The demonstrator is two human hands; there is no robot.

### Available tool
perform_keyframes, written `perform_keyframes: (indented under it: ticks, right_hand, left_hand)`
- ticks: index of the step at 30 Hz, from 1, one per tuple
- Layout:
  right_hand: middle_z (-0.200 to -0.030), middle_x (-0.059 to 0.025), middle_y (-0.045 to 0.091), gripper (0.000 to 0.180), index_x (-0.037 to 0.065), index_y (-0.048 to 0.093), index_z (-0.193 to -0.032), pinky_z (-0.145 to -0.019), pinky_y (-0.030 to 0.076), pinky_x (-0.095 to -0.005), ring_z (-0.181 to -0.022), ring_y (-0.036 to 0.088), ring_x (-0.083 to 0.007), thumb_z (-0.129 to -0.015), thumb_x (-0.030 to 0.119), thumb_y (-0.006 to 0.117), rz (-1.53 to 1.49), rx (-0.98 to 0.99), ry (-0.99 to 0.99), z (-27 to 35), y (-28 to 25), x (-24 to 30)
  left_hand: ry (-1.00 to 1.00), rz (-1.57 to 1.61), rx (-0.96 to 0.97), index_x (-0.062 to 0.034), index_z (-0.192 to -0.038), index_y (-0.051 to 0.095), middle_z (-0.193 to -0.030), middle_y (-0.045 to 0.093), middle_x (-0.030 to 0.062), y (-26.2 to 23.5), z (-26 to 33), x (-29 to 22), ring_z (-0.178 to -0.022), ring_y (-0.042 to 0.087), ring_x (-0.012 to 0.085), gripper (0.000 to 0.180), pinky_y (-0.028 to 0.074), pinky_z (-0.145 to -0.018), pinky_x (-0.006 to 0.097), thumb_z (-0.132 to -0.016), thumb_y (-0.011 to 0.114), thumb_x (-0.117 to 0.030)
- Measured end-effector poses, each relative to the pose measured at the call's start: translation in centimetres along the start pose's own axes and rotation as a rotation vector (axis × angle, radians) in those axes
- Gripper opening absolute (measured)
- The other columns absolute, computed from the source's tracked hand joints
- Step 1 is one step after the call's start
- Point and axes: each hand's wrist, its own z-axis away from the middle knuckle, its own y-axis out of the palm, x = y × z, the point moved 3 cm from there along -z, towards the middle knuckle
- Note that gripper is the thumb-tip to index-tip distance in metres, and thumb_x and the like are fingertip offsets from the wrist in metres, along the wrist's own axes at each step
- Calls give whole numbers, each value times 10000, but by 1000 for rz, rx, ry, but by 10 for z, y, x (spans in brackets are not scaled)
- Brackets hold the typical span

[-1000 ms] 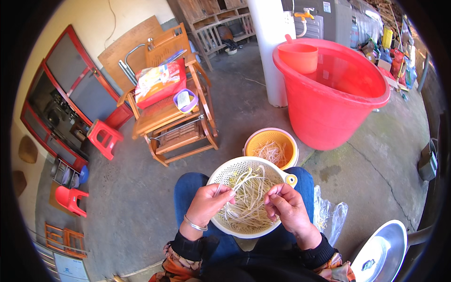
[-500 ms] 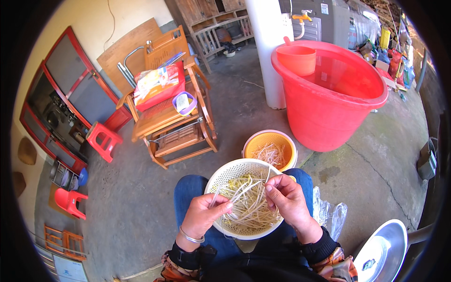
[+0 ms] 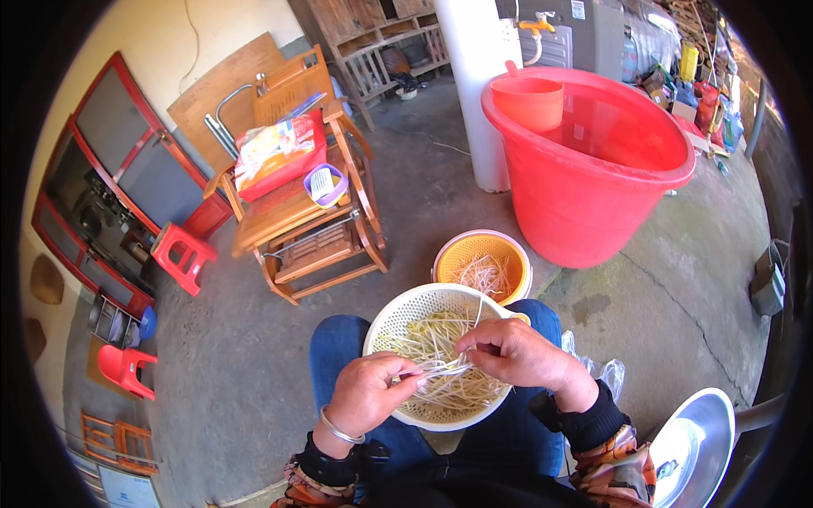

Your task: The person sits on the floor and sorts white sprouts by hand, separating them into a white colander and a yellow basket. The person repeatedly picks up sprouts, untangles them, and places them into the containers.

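Observation:
On my lap rests a white perforated colander (image 3: 391,315) holding a heap of bean sprouts (image 3: 434,339) with pale stems and yellow tips. My left hand (image 3: 370,391), a bangle at its wrist, pinches several bean sprouts between thumb and fingers over the colander's near left part. Close by on the right, my right hand (image 3: 512,351) has its fingers bent together at the other end of those sprouts, and a thin stem sticks up beside it. Beyond the colander, an orange basket (image 3: 468,247) stands on the floor with thin pale strands inside.
A large red tub (image 3: 576,212) of water, with a red dipper (image 3: 529,103) at its rim, stands far right. A wooden chair (image 3: 292,222) bears bags and a small purple basket (image 3: 326,186). A metal basin (image 3: 716,440) and a clear plastic bag (image 3: 611,378) lie at right.
My right hand has turned inward and moved left and down, nearer my left hand. The sprouts in my left hand now lie more level between both hands. The view has shifted slightly.

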Motion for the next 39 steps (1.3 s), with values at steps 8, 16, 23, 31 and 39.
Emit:
perform_keyframes:
  ticks: [8, 16, 23, 31, 39]
  right_hand:
    - [-830, -91, 682, 111, 20, 693, -955, -690, 512, -294, -758, 652, -179, -868, 49, 631, -76, 97, 87, 5, -1, -9]
    - [-742, 62, 558, 46, 29, 647, -943, -586, 401, -198, -652, 478, -28, -919, 58, 621, -542, -386, 360, 7, 7, -26]
    - [-768, 0, 485, 160, 59, 532, -938, -520, 323, -208, -588, 402, -77, -1030, 182, 489, -1133, -388, 366, 14, 3, -35]
    - [-828, -6, 518, 114, 41, 562, -1088, -503, 315, -209, -588, 391, -61, -1029, 107, 490, -939, -294, 288, 12, 11, -26]
    - [-896, 8, 565, 225, 50, 622, -1123, -623, 431, -201, -702, 515, -57, -917, -31, 580, -446, -223, 117, 8, 6, -12]
  left_hand:
    - [-7, -1, 29, -24, -888, 714, -784, 687, 84, -3, -4, -1, -636, 649, 188, 146, 494, -589, 292, -832, 742, -156]
    - [-171, 368, 95, 45, -946, 680, -842, 702, 45, 11, -3, 13, -766, 649, 82, 141, 525, -678, 238, -890, 708, -81]
    - [-248, 571, 46, 51, -987, 670, -851, 686, 43, 8, -7, 17, -760, 621, 82, 163, 495, -690, 207, -932, 666, -102]
    - [-349, 734, 70, 25, -997, 667, -808, 669, 14, 7, -7, 16, -590, 435, 5, 179, 339, -530, 160, -935, 669, -143]
    - [-404, 739, 143, 30, -993, 661, -793, 667, 33, 7, -5, 23, -566, 416, 14, 182, 317, -513, 162, -921, 675, -136]
